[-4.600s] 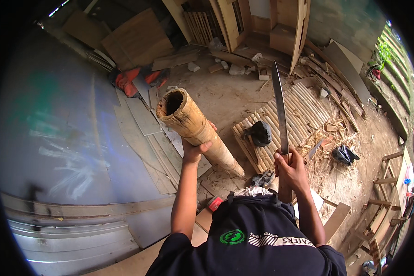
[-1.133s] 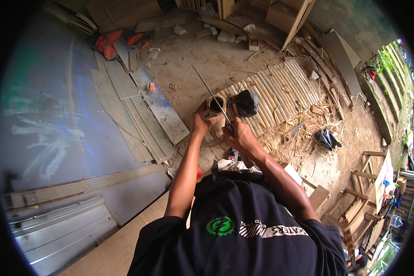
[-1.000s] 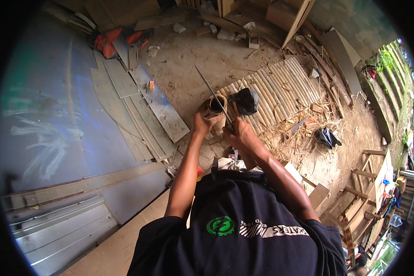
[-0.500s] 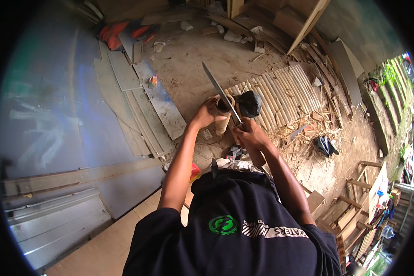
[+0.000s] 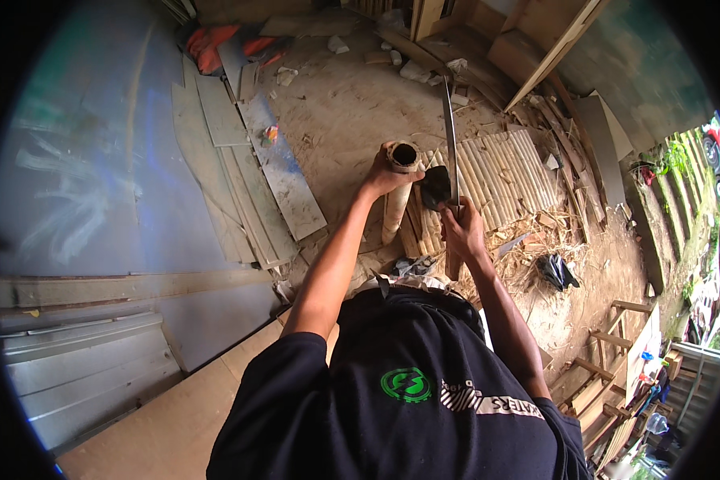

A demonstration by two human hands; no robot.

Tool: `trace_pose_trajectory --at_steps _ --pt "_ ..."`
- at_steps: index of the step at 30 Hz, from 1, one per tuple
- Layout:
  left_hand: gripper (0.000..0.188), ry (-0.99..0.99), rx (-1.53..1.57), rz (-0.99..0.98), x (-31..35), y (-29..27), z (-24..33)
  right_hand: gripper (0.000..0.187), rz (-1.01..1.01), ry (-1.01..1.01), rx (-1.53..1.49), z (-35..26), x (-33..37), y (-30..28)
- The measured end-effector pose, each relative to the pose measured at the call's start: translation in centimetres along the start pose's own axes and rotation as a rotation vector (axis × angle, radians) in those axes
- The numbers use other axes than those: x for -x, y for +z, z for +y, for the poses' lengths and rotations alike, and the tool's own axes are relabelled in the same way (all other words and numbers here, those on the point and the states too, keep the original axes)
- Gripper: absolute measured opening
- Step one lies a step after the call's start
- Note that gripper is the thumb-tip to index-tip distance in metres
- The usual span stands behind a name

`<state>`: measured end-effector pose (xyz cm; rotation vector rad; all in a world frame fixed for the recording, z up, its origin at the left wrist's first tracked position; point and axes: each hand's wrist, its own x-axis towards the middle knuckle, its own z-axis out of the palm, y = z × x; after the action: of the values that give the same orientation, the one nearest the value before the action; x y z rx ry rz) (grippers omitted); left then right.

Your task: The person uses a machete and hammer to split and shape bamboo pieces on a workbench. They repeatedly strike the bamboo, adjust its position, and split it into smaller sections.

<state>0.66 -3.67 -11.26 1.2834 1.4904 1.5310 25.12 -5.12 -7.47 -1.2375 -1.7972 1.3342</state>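
My left hand is wrapped around the top of a pale bamboo section, which stands nearly upright with its dark hollow end toward me. In my right hand is the handle of a machete. Its long, narrow blade points away from me, apart from the bamboo on the right. Between the two hands sits a black bundle that looks like plastic; what is inside it is hidden. Just past the machete lies a row of split bamboo pieces side by side.
Shavings and a crumpled black plastic bag lie on the dirt floor at right. Flat boards lean along the left. Wooden frames stand at lower right, and scrap planks line the far right side.
The machete has swung right and upright, off the bamboo's top, with my right hand moving right. My left hand has shifted slightly right and up with the bamboo, whose open end now shows.
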Motion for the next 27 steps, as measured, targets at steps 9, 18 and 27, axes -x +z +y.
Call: trace_pose_trajectory --at_steps 9,18,27 --pt "0.059 -0.242 -0.113 0.408 -2.6 -0.1 -3.6 0.023 0.068 0.036 -0.146 0.4 1.0 0.2" --pt "0.071 -0.100 -0.210 0.315 -2.5 -0.3 -3.2 0.024 0.056 0.026 -0.064 1.7 0.8 -0.4" --pt "0.078 -0.183 -0.113 0.102 -1.5 -0.7 -0.7 0.027 0.032 0.004 0.049 2.2 0.6 -0.8"
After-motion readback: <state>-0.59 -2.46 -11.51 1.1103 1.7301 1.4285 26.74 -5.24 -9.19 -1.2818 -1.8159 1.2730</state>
